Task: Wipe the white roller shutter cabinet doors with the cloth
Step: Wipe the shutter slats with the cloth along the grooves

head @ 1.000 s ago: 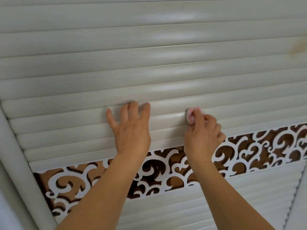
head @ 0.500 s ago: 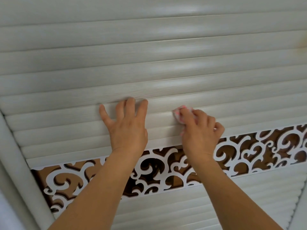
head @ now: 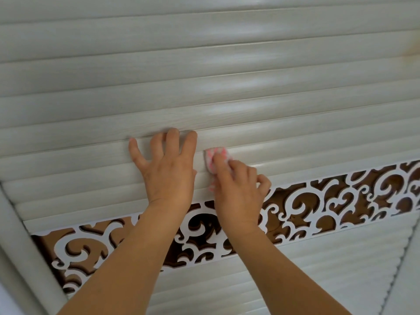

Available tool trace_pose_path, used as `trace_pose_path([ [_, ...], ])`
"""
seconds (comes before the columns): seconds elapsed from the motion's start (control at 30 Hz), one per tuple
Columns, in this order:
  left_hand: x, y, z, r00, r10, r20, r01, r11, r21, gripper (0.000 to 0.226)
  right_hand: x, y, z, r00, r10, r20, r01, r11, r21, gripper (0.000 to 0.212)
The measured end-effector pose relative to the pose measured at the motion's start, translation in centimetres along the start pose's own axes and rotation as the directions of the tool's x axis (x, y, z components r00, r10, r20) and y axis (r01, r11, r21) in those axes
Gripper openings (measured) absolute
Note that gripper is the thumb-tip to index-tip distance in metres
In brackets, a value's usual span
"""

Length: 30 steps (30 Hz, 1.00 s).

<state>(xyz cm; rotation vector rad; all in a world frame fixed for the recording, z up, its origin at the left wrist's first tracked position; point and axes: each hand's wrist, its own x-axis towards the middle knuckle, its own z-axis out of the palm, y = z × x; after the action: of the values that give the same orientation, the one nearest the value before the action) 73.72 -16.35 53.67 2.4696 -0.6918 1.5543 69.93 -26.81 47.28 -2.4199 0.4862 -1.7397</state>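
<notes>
The white roller shutter door (head: 227, 92) fills the view with horizontal slats. My left hand (head: 168, 169) lies flat on the slats, fingers spread and straight. Just to its right, my right hand (head: 238, 187) grips a small pink-and-white cloth (head: 216, 159) and presses it against a slat near the lower edge of the upper shutter. Most of the cloth is hidden under my fingers.
A white cut-out scroll band over brown backing (head: 329, 201) crosses the door below my hands. More slats (head: 272, 269) continue under it. A white frame post (head: 25, 246) runs down the left side. A brownish smudge (head: 411, 51) shows at the upper right edge.
My right hand has slid the cloth leftward along the slat, ending close beside my left hand. My left hand has stayed pressed on the slats.
</notes>
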Motion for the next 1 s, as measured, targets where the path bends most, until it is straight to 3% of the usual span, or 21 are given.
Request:
trace_pose_path([
  [0.1, 0.0, -0.2, -0.1, 1.000, 0.014, 0.006, -0.014, 1.000, 0.003, 0.081, -0.4, 0.7, -0.1, 0.993, -0.122, -0.007, 0.122, 0.992, -0.020, 0.058],
  [0.23, -0.1, -0.4, -0.2, 0.999, 0.040, 0.016, -0.040, 0.999, 0.011, 0.081, 1.3, 3.7, -0.6, 0.993, -0.027, -0.115, 0.029, 0.999, 0.017, 0.016],
  [0.33, -0.1, -0.4, -0.2, 0.999, 0.040, 0.016, -0.040, 0.999, 0.027, 0.082, 2.5, 5.7, -1.6, 0.972, 0.213, -0.104, -0.206, 0.976, 0.068, 0.016],
  [0.43, -0.1, -0.3, -0.2, 0.999, 0.034, 0.017, -0.035, 0.999, 0.036, 0.083, 3.7, 6.8, -2.2, 0.837, 0.547, 0.007, -0.542, 0.827, 0.146, 0.025],
  [0.5, -0.1, -0.2, -0.3, 0.999, 0.028, 0.018, -0.029, 0.999, 0.042, 0.084, 4.6, 6.6, -2.3, 0.792, 0.611, -0.009, -0.597, 0.776, 0.206, 0.029],
  [0.6, -0.1, 0.0, -0.3, 1.000, 0.018, 0.020, -0.019, 0.999, 0.043, 0.084, 6.2, 4.4, -2.3, 0.837, 0.547, -0.014, -0.530, 0.816, 0.230, 0.025],
  [0.7, 0.0, 0.1, -0.4, 0.999, 0.005, 0.033, -0.007, 0.999, 0.041, 0.084, 6.7, 1.7, -2.2, 0.970, 0.225, -0.091, -0.210, 0.966, 0.150, 0.016],
  [0.8, -0.1, 0.0, -0.5, 0.999, 0.002, 0.053, -0.005, 0.999, 0.043, 0.082, 6.7, 1.4, -1.7, 0.992, -0.015, -0.124, 0.028, 0.995, 0.100, 0.021],
  [0.87, -0.1, 0.1, -0.6, 0.997, -0.004, 0.076, 0.000, 0.998, 0.056, 0.081, 7.5, 3.0, -2.2, 0.993, 0.017, -0.116, -0.007, 0.997, 0.083, 0.015],
  [1.0, -0.1, 0.5, -0.7, 0.995, -0.024, 0.095, 0.016, 0.996, 0.086, 0.080, 9.3, 7.6, -3.8, 0.922, 0.375, -0.094, -0.361, 0.922, 0.139, 0.022],
])
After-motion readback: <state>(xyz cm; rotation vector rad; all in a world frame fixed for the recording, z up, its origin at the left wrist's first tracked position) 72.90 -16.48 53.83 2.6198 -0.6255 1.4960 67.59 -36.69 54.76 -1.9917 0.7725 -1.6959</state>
